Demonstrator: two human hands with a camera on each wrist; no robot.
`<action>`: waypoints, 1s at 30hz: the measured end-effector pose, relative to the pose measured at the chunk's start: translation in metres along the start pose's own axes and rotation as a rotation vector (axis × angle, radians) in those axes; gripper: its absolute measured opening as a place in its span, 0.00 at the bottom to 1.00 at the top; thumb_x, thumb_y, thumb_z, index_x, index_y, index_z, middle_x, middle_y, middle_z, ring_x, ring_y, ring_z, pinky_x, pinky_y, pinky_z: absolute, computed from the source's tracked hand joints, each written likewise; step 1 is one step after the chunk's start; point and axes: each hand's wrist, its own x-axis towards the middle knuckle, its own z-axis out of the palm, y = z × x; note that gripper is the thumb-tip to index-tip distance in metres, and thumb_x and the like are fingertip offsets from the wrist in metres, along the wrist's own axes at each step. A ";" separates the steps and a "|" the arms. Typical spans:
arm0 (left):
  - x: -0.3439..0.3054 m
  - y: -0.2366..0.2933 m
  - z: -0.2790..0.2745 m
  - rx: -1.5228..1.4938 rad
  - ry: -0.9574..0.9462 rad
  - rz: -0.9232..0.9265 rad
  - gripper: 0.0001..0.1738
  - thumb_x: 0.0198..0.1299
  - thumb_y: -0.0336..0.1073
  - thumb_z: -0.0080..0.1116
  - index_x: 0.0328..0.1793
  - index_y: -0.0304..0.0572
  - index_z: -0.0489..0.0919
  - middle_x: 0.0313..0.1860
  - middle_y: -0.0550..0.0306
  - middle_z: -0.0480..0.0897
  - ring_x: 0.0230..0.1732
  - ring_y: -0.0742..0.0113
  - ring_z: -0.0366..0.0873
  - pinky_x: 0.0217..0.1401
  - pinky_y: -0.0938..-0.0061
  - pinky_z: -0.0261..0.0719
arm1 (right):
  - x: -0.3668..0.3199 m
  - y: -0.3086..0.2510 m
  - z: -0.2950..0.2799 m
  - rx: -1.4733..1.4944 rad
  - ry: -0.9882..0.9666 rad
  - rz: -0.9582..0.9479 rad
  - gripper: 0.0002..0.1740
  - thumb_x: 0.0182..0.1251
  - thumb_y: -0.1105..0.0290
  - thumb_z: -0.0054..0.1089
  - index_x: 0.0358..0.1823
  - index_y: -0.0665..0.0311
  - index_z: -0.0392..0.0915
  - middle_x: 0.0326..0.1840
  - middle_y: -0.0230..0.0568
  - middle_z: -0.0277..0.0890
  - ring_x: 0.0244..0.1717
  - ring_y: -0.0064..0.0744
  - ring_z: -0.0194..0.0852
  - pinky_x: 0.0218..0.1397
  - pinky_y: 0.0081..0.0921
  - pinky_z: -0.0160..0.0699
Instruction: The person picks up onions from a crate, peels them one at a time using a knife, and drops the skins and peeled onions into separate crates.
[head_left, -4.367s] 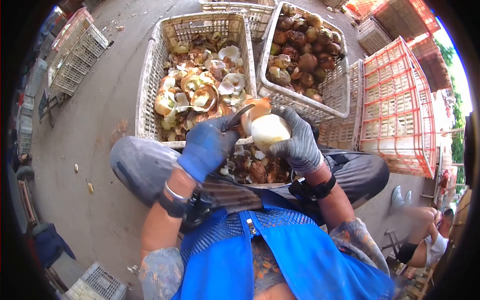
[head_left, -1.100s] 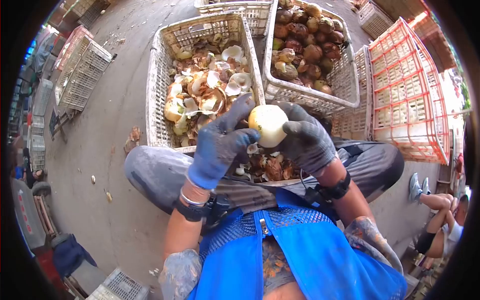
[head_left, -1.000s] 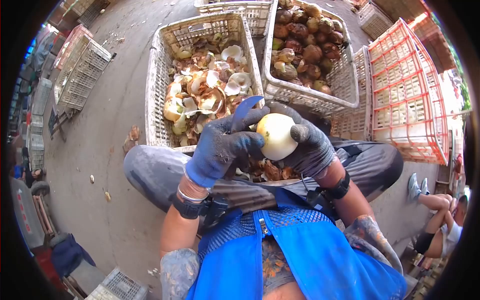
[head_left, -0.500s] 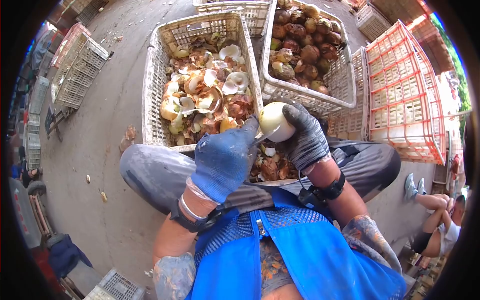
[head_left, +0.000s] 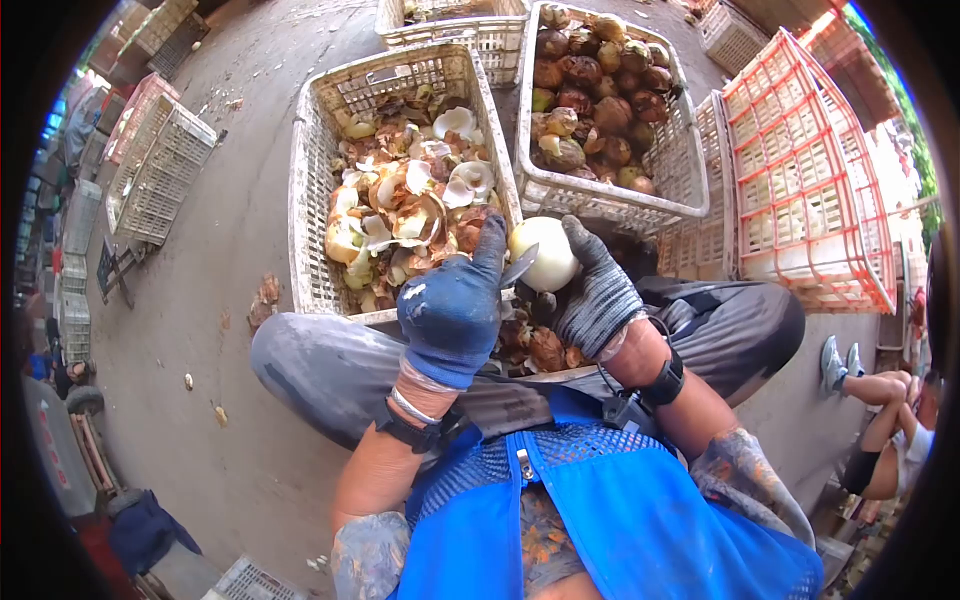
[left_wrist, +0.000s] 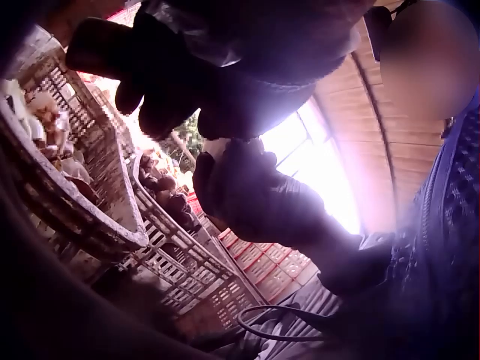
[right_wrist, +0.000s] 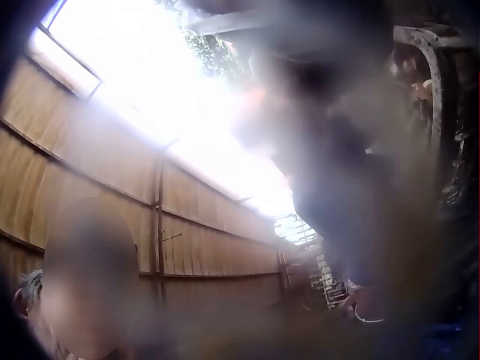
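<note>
In the head view the left hand (head_left: 450,310), in a blue glove, grips a knife whose curved blade (head_left: 520,265) lies against the left side of a pale peeled onion (head_left: 552,252). Its fingers are mostly hidden behind the back of the glove. The right hand (head_left: 600,300), in a grey striped glove, holds that onion from the right and below, thumb at its upper right side. In the left wrist view, the left hand (left_wrist: 225,82) and the right hand (left_wrist: 262,199) are dark and close together. Blur hides the detail in the right wrist view.
A crate (head_left: 307,200) of onion skins stands in front of the knees, with a crate (head_left: 625,198) of unpeeled brown onions at its right. More skins (head_left: 545,350) lie between the legs. Red-netted crates (head_left: 805,180) stand at the right; a person (head_left: 885,430) sits beyond.
The brown skin seen on the onion at first is gone. Over the last half second the left hand has turned and dropped slightly, and the blade shows more clearly against the onion's left side.
</note>
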 end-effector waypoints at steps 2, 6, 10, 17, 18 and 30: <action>-0.003 0.002 0.005 -0.039 -0.015 -0.032 0.40 0.49 0.33 0.71 0.75 0.46 0.79 0.21 0.55 0.73 0.19 0.59 0.75 0.23 0.60 0.73 | 0.003 0.006 0.001 -0.030 0.027 -0.024 0.25 0.73 0.45 0.65 0.62 0.53 0.78 0.52 0.38 0.85 0.46 0.37 0.86 0.28 0.27 0.84; -0.013 0.006 0.015 -0.307 -0.053 -0.259 0.33 0.61 0.28 0.66 0.75 0.45 0.78 0.35 0.50 0.86 0.26 0.59 0.82 0.32 0.66 0.81 | 0.006 0.005 -0.004 -0.141 -0.002 -0.038 0.24 0.72 0.46 0.67 0.61 0.51 0.78 0.52 0.34 0.86 0.47 0.33 0.87 0.30 0.26 0.83; 0.002 -0.021 0.012 -0.738 -0.091 -0.617 0.24 0.70 0.26 0.60 0.72 0.41 0.80 0.44 0.57 0.91 0.33 0.75 0.83 0.40 0.77 0.85 | -0.002 0.016 -0.011 -0.155 0.069 -0.015 0.26 0.72 0.44 0.66 0.62 0.52 0.77 0.53 0.33 0.85 0.48 0.31 0.86 0.27 0.25 0.83; 0.002 -0.010 -0.006 -0.195 -0.018 0.019 0.36 0.54 0.29 0.68 0.74 0.49 0.80 0.25 0.53 0.79 0.22 0.55 0.79 0.26 0.59 0.77 | 0.009 -0.002 -0.009 0.126 -0.095 0.071 0.28 0.72 0.43 0.65 0.63 0.52 0.77 0.53 0.38 0.84 0.46 0.39 0.85 0.29 0.28 0.86; 0.002 -0.008 0.000 -0.103 0.003 0.037 0.39 0.50 0.28 0.69 0.74 0.50 0.80 0.23 0.54 0.77 0.20 0.55 0.77 0.24 0.59 0.74 | 0.010 -0.001 -0.009 0.107 -0.178 0.079 0.28 0.73 0.42 0.63 0.64 0.52 0.77 0.53 0.38 0.84 0.47 0.39 0.85 0.29 0.28 0.86; 0.012 -0.041 0.023 -0.198 -0.355 -0.416 0.27 0.61 0.29 0.62 0.68 0.53 0.83 0.33 0.43 0.88 0.34 0.44 0.86 0.36 0.58 0.83 | 0.012 0.006 -0.019 0.019 -0.142 0.053 0.26 0.76 0.41 0.56 0.65 0.48 0.76 0.57 0.34 0.84 0.50 0.33 0.84 0.33 0.31 0.86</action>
